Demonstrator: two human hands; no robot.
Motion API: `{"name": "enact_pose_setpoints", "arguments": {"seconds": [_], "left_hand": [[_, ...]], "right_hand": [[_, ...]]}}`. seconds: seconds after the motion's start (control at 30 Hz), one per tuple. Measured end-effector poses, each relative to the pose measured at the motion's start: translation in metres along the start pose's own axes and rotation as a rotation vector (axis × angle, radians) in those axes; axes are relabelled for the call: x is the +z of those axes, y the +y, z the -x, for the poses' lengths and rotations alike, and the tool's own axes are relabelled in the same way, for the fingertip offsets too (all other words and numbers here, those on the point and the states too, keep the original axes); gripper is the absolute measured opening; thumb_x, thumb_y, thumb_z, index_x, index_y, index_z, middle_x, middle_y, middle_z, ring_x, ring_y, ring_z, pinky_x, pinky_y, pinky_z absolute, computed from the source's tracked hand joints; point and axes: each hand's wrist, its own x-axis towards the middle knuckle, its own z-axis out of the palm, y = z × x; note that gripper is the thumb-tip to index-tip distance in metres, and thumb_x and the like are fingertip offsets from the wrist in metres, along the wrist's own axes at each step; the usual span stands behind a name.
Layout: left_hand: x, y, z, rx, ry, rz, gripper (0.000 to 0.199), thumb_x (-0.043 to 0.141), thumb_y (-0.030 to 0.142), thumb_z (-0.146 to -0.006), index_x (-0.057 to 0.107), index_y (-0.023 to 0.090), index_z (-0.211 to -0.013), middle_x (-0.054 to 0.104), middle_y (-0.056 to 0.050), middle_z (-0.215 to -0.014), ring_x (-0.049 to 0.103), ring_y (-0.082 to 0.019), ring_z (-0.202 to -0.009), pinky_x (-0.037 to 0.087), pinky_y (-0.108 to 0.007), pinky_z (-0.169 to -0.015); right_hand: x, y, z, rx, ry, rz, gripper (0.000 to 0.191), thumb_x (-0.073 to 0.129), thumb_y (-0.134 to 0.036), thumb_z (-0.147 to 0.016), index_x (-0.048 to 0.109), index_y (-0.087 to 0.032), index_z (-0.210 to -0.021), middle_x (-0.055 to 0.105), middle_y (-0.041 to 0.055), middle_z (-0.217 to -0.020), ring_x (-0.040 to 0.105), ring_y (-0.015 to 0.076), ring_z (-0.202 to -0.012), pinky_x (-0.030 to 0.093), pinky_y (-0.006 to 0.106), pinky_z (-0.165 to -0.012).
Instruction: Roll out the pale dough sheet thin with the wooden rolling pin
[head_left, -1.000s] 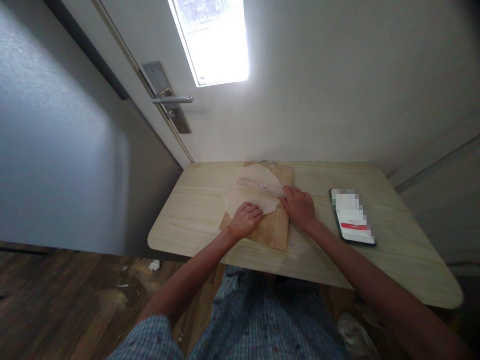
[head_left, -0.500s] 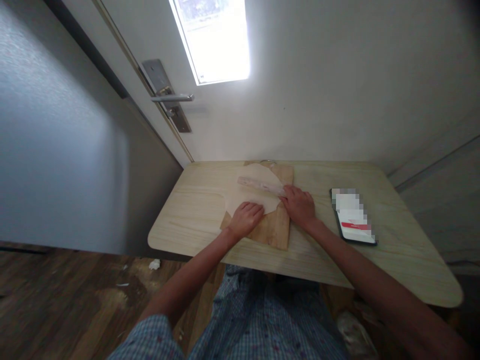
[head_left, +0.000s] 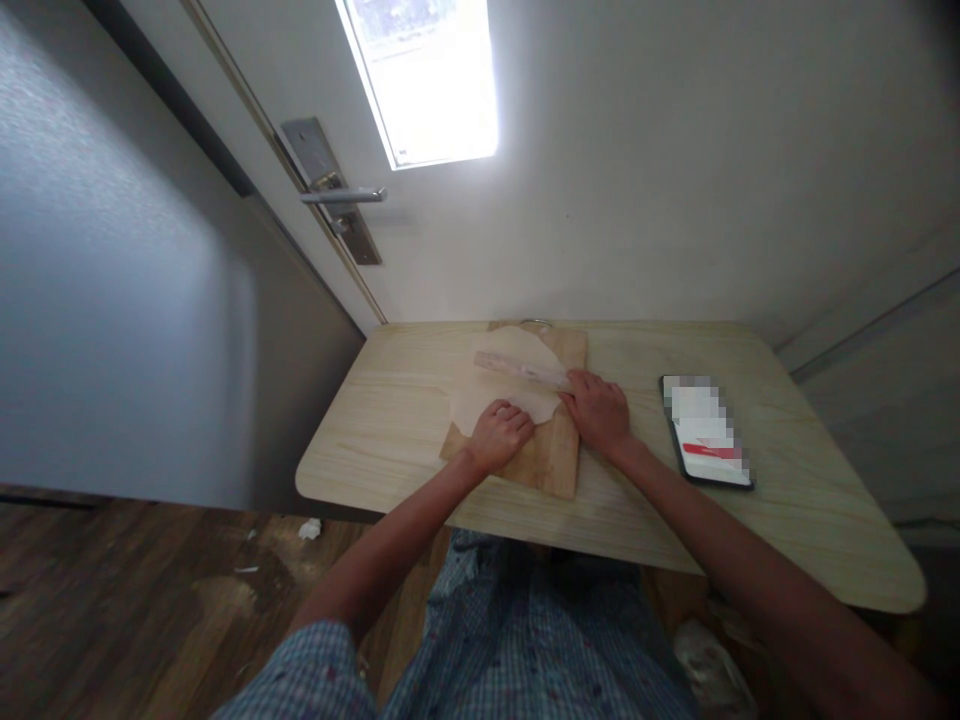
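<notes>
A wide, thin sheet of pale dough (head_left: 480, 395) lies over a wooden cutting board (head_left: 551, 465). Across the dough rests a slim rolling pin (head_left: 517, 368), its surface pale and its left end free. My right hand (head_left: 600, 408) is closed round the pin's right end, at the dough's right edge. At the near edge of the dough, my left hand (head_left: 504, 435) lies with its fingers curled together against the sheet. Its fingertips are partly hidden, so the exact hold on the edge is hard to see.
The board sits on a light wooden table (head_left: 375, 420) with rounded corners. A phone (head_left: 709, 435) lies to the right of my right hand. Behind the table stands a white door (head_left: 637, 200) with a metal handle (head_left: 345, 195). White scraps (head_left: 309, 528) lie on the floor at left.
My left hand has shifted slightly to the right along the dough's near edge, its fingers more curled. The right hand and the rolling pin have hardly moved.
</notes>
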Motion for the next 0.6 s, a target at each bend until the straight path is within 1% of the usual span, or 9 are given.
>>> {"name": "enact_pose_setpoints", "arguments": {"seconds": [0.1,0.17,0.27,0.33,0.4,0.47,0.5,0.57,0.6], "left_hand": [[0.001,-0.002,0.004,-0.002,0.026,0.030,0.015,0.045,0.019,-0.085,0.058,0.014,-0.084,0.064,-0.004,-0.083,0.057,-0.015,-0.080,0.040,-0.031,-0.076],[0.003,-0.003,0.010,-0.025,0.080,0.069,0.017,0.044,0.020,-0.085,0.058,0.013,-0.093,0.064,-0.006,-0.094,0.057,-0.016,-0.090,0.042,-0.031,-0.078],[0.006,-0.004,0.019,-0.120,0.150,0.171,0.025,0.045,0.019,-0.084,0.054,0.011,-0.105,0.059,-0.010,-0.111,0.052,-0.018,-0.104,0.043,-0.033,-0.085],[0.010,-0.005,0.023,-0.190,0.156,0.247,0.029,0.047,0.019,-0.082,0.053,0.009,-0.108,0.055,-0.013,-0.116,0.048,-0.019,-0.110,0.042,-0.034,-0.088],[0.012,-0.007,0.023,-0.224,0.137,0.311,0.029,0.047,0.019,-0.082,0.054,0.008,-0.107,0.053,-0.014,-0.119,0.045,-0.020,-0.114,0.041,-0.034,-0.091],[0.009,-0.012,0.018,-0.242,0.095,0.369,0.027,0.044,0.018,-0.083,0.056,0.008,-0.104,0.053,-0.014,-0.118,0.046,-0.020,-0.113,0.041,-0.034,-0.091],[0.005,-0.015,0.014,-0.262,0.065,0.399,0.026,0.042,0.019,-0.084,0.057,0.009,-0.103,0.056,-0.013,-0.115,0.050,-0.020,-0.109,0.043,-0.033,-0.088],[-0.010,-0.024,0.004,-0.319,0.007,0.450,0.027,0.038,0.022,-0.086,0.060,0.012,-0.099,0.063,-0.011,-0.105,0.059,-0.019,-0.096,0.047,-0.032,-0.079],[-0.020,-0.028,-0.002,-0.350,-0.017,0.465,0.029,0.036,0.024,-0.087,0.061,0.014,-0.096,0.066,-0.008,-0.096,0.062,-0.019,-0.086,0.049,-0.031,-0.074]], "right_hand": [[0.000,0.000,0.000,0.004,0.000,-0.004,0.030,0.042,-0.030,-0.084,0.049,-0.013,-0.108,0.058,0.0112,-0.108,0.050,0.0220,-0.094,0.030,0.032,-0.074],[0.000,0.000,0.000,0.004,-0.005,-0.001,0.030,0.042,-0.029,-0.084,0.048,-0.013,-0.108,0.057,0.0106,-0.109,0.050,0.0217,-0.094,0.030,0.032,-0.074],[-0.001,0.000,0.000,0.007,-0.019,-0.004,0.031,0.043,-0.029,-0.084,0.048,-0.012,-0.109,0.057,0.0107,-0.109,0.051,0.0216,-0.095,0.031,0.031,-0.074],[-0.002,-0.001,0.000,0.022,-0.026,-0.011,0.030,0.043,-0.029,-0.084,0.048,-0.012,-0.108,0.057,0.0113,-0.108,0.051,0.0214,-0.094,0.032,0.032,-0.074],[-0.003,-0.001,0.000,0.032,-0.037,-0.018,0.029,0.043,-0.029,-0.084,0.048,-0.013,-0.107,0.057,0.0119,-0.108,0.052,0.0211,-0.094,0.032,0.032,-0.073],[-0.004,-0.001,-0.001,0.019,-0.059,-0.022,0.028,0.042,-0.028,-0.084,0.048,-0.013,-0.107,0.057,0.0121,-0.108,0.052,0.0209,-0.095,0.033,0.032,-0.073],[-0.006,0.000,-0.002,0.008,-0.072,-0.023,0.027,0.041,-0.028,-0.085,0.048,-0.013,-0.106,0.057,0.0120,-0.108,0.052,0.0209,-0.095,0.034,0.032,-0.072],[-0.009,0.003,-0.005,0.000,-0.090,-0.023,0.025,0.040,-0.028,-0.085,0.049,-0.013,-0.103,0.058,0.0114,-0.106,0.053,0.0209,-0.093,0.034,0.031,-0.071],[-0.011,0.005,-0.007,0.009,-0.088,-0.023,0.025,0.039,-0.029,-0.085,0.050,-0.014,-0.101,0.058,0.0112,-0.105,0.053,0.0209,-0.091,0.034,0.031,-0.070]]}}
